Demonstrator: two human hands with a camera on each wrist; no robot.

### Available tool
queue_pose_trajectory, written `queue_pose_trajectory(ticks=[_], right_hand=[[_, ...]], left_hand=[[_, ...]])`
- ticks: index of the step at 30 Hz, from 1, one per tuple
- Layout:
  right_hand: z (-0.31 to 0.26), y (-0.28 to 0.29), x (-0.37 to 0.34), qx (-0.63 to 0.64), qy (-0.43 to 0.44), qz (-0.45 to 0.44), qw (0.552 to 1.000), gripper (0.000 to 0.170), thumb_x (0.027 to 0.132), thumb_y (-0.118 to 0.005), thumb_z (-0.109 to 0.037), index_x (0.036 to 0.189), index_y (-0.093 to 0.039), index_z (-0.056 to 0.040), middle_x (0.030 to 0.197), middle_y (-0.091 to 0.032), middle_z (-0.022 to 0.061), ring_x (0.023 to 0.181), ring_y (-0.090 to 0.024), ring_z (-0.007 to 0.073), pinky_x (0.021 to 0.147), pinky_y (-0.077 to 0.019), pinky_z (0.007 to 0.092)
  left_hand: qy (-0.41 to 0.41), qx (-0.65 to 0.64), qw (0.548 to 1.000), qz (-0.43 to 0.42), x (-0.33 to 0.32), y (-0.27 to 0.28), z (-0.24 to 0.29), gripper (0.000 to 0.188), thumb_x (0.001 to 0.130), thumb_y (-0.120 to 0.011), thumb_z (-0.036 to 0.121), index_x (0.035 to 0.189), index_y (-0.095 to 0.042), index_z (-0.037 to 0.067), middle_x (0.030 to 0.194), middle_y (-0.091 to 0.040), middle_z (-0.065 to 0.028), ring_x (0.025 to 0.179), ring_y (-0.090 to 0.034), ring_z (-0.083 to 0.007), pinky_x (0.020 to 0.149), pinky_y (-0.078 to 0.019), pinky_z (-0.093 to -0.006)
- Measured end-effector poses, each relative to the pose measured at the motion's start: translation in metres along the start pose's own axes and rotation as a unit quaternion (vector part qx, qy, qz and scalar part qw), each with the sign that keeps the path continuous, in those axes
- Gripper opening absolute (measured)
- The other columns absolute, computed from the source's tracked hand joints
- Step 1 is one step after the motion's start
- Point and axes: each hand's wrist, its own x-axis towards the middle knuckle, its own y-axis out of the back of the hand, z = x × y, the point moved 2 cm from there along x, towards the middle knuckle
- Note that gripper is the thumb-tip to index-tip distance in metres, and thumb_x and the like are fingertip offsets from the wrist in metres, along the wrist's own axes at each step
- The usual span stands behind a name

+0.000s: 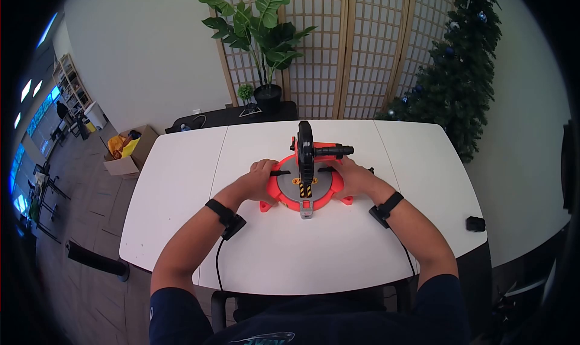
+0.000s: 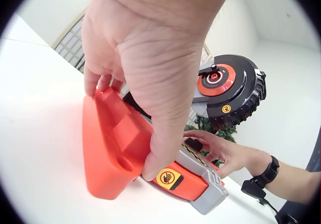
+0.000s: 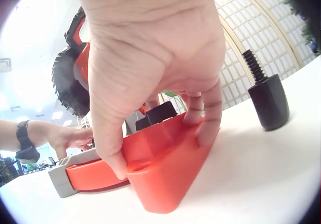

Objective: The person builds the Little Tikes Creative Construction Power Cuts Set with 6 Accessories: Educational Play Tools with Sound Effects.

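One left hand [image 1: 256,182] and one right hand [image 1: 357,179] grip one red, grey and black saw [image 1: 306,167], each with thumb on the near side and fingers bent over a red corner of its base, partly spread by the plastic between. The saw stands upright at the middle of one white tabletop [image 1: 266,254], nearer the far edge than the near one. One black threaded piece [image 3: 269,103] stands on its wide end just beside the right hand, on the side toward the right edge. One small black object [image 1: 475,224] lies close to the right edge, by the near right corner. Bare white surface runs from the saw to the near edge, and a wide stretch reaches the left edge; behind the saw, a shorter strip meets the far edge, beyond which one large potted plant [image 1: 267,94] stands.
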Motion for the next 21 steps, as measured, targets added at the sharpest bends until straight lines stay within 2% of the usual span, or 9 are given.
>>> queue_pose_trajectory(ticks=[2,5,7,8,10,11,16,18,21], right_hand=[[0.002,0.001,-0.003,-0.008,0.008,0.013,1.000,0.100,0.060,-0.084,-0.033,0.148,-0.040,-0.0149,0.138,-0.042,0.0183,0.123,-0.052,0.0363,0.098,-0.0515,0.0446],[-0.008,0.017,-0.015,0.029,-0.020,0.003,0.999,0.089,0.067,-0.083,-0.035,0.144,-0.047,-0.0103,0.138,-0.047,0.0170,0.121,-0.055,0.0341,0.101,-0.0498,0.0432],[-0.003,0.027,-0.021,0.028,0.021,0.075,0.997,0.063,0.076,-0.080,-0.032,0.131,-0.060,-0.0082,0.130,-0.057,0.0140,0.116,-0.059,0.0317,0.100,-0.0493,0.0414],[0.000,0.032,-0.023,0.029,0.020,0.075,0.997,0.063,0.076,-0.080,-0.032,0.131,-0.060,-0.0082,0.130,-0.057,0.0140,0.116,-0.059,0.0317,0.100,-0.0493,0.0414],[0.004,0.047,-0.028,-0.017,-0.002,0.112,0.994,0.041,0.081,-0.077,-0.028,0.114,-0.068,-0.0072,0.117,-0.066,0.0112,0.111,-0.062,0.0308,0.097,-0.0493,0.0409],[0.016,0.045,-0.029,-0.046,0.030,0.162,0.985,0.032,0.081,-0.077,-0.026,0.107,-0.069,-0.0077,0.109,-0.068,0.0093,0.104,-0.064,0.0293,0.090,-0.0513,0.0398],[0.034,0.055,-0.042,-0.025,-0.041,0.154,0.987,0.032,0.083,-0.077,-0.026,0.109,-0.067,-0.0098,0.109,-0.067,0.0102,0.095,-0.066,0.0268,0.083,-0.0536,0.0369],[0.036,0.054,-0.050,-0.003,-0.125,0.093,0.988,0.035,0.083,-0.077,-0.025,0.113,-0.064,-0.0110,0.115,-0.065,0.0095,0.100,-0.066,0.0262,0.086,-0.0534,0.0373],[0.051,0.042,-0.051,-0.037,-0.123,0.070,0.989,0.042,0.081,-0.079,-0.023,0.117,-0.062,-0.0117,0.122,-0.063,0.0058,0.102,-0.065,0.0227,0.086,-0.0535,0.0349]], left_hand=[[-0.002,-0.001,1.000,-0.004,0.002,-0.003,-0.004,0.124,0.049,-0.097,0.036,0.149,-0.030,0.004,0.152,-0.034,-0.0200,0.142,-0.031,-0.0410,0.117,-0.0361,-0.0470],[-0.011,0.027,1.000,0.000,-0.004,-0.001,0.002,0.124,0.051,-0.096,0.040,0.149,-0.030,0.005,0.154,-0.031,-0.0207,0.144,-0.028,-0.0419,0.118,-0.0345,-0.0482],[-0.021,0.029,0.999,0.005,-0.005,0.001,0.005,0.123,0.052,-0.096,0.042,0.149,-0.031,0.005,0.155,-0.030,-0.0211,0.145,-0.026,-0.0421,0.119,-0.0338,-0.0485],[-0.032,0.030,0.999,0.009,-0.005,0.002,0.006,0.122,0.052,-0.096,0.044,0.149,-0.032,0.005,0.155,-0.029,-0.0215,0.146,-0.025,-0.0423,0.119,-0.0332,-0.0489],[-0.036,0.029,0.999,0.012,-0.004,0.000,0.005,0.122,0.052,-0.096,0.045,0.149,-0.033,0.005,0.155,-0.030,-0.0210,0.146,-0.025,-0.0420,0.119,-0.0337,-0.0488],[-0.040,0.027,0.999,0.015,-0.004,-0.001,0.005,0.122,0.052,-0.095,0.047,0.149,-0.034,0.005,0.155,-0.031,-0.0204,0.146,-0.026,-0.0417,0.118,-0.0343,-0.0487],[-0.038,0.031,0.999,0.020,-0.003,-0.002,0.003,0.121,0.053,-0.095,0.049,0.149,-0.036,0.005,0.154,-0.033,-0.0175,0.145,-0.028,-0.0394,0.117,-0.0372,-0.0470],[-0.039,0.031,0.998,0.026,-0.003,-0.002,0.003,0.121,0.053,-0.094,0.050,0.150,-0.036,0.006,0.154,-0.034,-0.0164,0.145,-0.029,-0.0385,0.116,-0.0381,-0.0463],[-0.027,0.033,0.999,0.023,-0.004,0.000,0.005,0.120,0.054,-0.094,0.051,0.150,-0.037,0.006,0.154,-0.035,-0.0156,0.144,-0.030,-0.0377,0.116,-0.0384,-0.0454]])
